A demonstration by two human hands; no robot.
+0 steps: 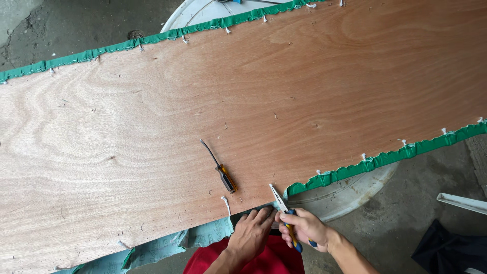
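Note:
A long plywood board (213, 101) lies across my view, with green fabric (385, 158) stapled along its far and near edges. My right hand (304, 229) grips needle-nose pliers (282, 203) with blue and yellow handles, their tip touching the board's near edge where the green fabric ends. My left hand (251, 231) lies flat beside it, fingers pressing the loosened fabric (203, 236) at the board's edge. A screwdriver (219, 167) with an orange and black handle rests on the board just above my hands.
The board rests on a round white tub (350, 195) on a grey concrete floor. A white strip (461, 203) and dark cloth (446, 251) lie on the floor at the right. Red clothing (264, 259) shows below my hands. Small white thread ends stick out along the fabric edges.

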